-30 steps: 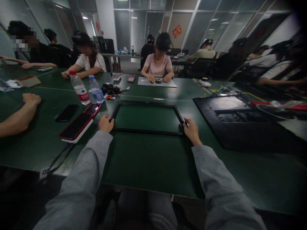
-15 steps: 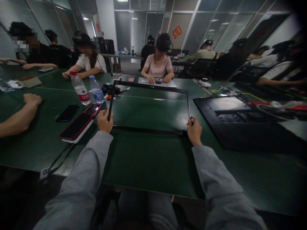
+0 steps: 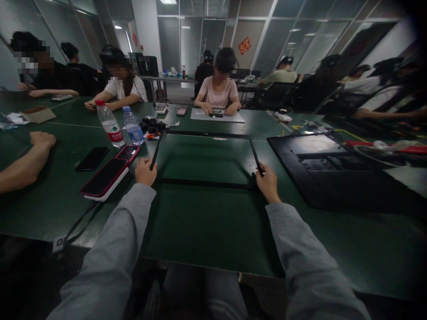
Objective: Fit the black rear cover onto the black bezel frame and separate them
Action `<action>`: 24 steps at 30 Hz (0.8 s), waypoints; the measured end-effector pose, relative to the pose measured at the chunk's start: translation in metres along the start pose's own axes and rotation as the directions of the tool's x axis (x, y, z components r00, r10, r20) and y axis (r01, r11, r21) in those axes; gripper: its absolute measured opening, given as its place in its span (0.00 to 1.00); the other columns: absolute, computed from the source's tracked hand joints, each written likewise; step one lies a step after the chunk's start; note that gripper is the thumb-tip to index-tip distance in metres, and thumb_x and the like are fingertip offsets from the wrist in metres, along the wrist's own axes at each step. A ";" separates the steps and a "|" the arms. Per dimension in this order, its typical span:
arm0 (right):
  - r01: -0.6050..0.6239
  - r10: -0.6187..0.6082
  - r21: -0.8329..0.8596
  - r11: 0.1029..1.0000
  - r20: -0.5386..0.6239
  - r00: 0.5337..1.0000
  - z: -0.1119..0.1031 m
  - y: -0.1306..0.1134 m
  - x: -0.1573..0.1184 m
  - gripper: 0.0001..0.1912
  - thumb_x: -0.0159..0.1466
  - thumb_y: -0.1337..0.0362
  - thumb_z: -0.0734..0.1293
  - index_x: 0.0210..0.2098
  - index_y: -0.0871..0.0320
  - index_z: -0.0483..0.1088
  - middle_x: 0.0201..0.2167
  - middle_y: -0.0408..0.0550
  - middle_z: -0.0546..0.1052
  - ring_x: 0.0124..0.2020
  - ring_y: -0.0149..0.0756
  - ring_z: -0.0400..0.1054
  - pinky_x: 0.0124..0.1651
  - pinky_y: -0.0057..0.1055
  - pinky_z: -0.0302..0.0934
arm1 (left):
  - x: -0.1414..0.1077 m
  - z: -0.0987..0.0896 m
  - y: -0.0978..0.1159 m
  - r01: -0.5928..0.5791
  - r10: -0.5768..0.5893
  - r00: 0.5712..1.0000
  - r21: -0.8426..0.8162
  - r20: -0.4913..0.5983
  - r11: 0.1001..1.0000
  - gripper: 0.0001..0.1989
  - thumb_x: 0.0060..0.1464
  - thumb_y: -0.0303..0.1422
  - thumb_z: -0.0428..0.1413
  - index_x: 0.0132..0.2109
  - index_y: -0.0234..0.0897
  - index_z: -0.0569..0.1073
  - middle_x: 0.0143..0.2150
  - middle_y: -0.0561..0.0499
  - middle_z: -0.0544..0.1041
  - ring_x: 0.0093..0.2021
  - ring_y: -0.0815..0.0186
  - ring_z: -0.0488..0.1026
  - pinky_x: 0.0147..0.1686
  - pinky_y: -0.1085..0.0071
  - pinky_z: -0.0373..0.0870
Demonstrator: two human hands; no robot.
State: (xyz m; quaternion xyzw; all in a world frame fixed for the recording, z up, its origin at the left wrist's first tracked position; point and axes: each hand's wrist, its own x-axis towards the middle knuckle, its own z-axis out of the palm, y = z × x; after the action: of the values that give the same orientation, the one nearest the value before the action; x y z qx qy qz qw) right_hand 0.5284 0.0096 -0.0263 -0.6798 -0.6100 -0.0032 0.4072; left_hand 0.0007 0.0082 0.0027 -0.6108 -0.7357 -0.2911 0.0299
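A thin black rectangular screen bezel (image 3: 207,182) spans the space between my two hands above the green table (image 3: 213,231). My left hand (image 3: 145,172) is closed around its left side. On the opposite side, my right hand (image 3: 267,182) grips the right strip between thumb and fingers. The frame's middle is open, and the green tabletop shows through it. Its far edge looks tilted low, close to the table; I cannot tell whether any edge touches the surface. To the right of my right hand lies a large black panel (image 3: 300,178) with a rectangular cut-out.
Left of my left hand lie a red-rimmed device (image 3: 108,175) with a strap and a black phone (image 3: 92,159). Two bottles, one red-capped (image 3: 111,126) and one blue-capped (image 3: 132,126), stand behind them. Another person's arm (image 3: 30,164) rests at left. A person (image 3: 218,86) sits opposite.
The bezel's far edge has tipped down and away, from raised to near the tabletop. My right hand has shifted slightly left; my left hand stays nearly in place.
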 end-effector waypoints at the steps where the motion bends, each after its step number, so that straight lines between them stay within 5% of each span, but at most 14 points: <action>1: -0.014 0.014 -0.004 1.000 0.003 1.000 0.001 0.002 0.000 0.27 0.63 0.62 0.61 0.60 0.62 0.72 0.51 0.60 0.79 0.54 0.51 0.72 0.60 0.50 0.64 | 0.000 0.000 0.000 0.013 -0.013 1.000 0.017 0.023 1.000 0.22 0.63 0.38 0.51 0.59 0.40 0.78 0.56 0.39 0.74 0.59 0.48 0.68 0.57 0.53 0.68; 12: -0.061 0.061 -0.004 0.998 0.104 0.993 0.008 0.018 0.004 0.26 0.62 0.64 0.63 0.59 0.61 0.73 0.55 0.59 0.78 0.56 0.51 0.74 0.62 0.50 0.65 | -0.001 0.005 -0.004 0.033 -0.040 0.990 0.053 0.136 0.998 0.19 0.62 0.41 0.54 0.54 0.42 0.81 0.60 0.40 0.74 0.62 0.42 0.64 0.56 0.46 0.68; 24: 0.048 -0.042 -0.044 0.998 0.116 0.992 0.001 0.016 0.003 0.24 0.54 0.65 0.63 0.49 0.59 0.78 0.45 0.56 0.81 0.46 0.50 0.73 0.57 0.51 0.66 | -0.002 0.002 -0.003 0.079 -0.078 0.984 -0.003 0.160 0.997 0.21 0.61 0.44 0.55 0.56 0.43 0.80 0.62 0.40 0.73 0.63 0.41 0.63 0.58 0.44 0.66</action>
State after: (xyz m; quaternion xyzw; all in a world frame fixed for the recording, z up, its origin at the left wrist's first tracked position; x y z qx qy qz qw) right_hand 0.5421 0.0137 -0.0340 -0.6742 -0.6474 0.0127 0.3552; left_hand -0.0008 0.0075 -0.0010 -0.6028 -0.7578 -0.2458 -0.0433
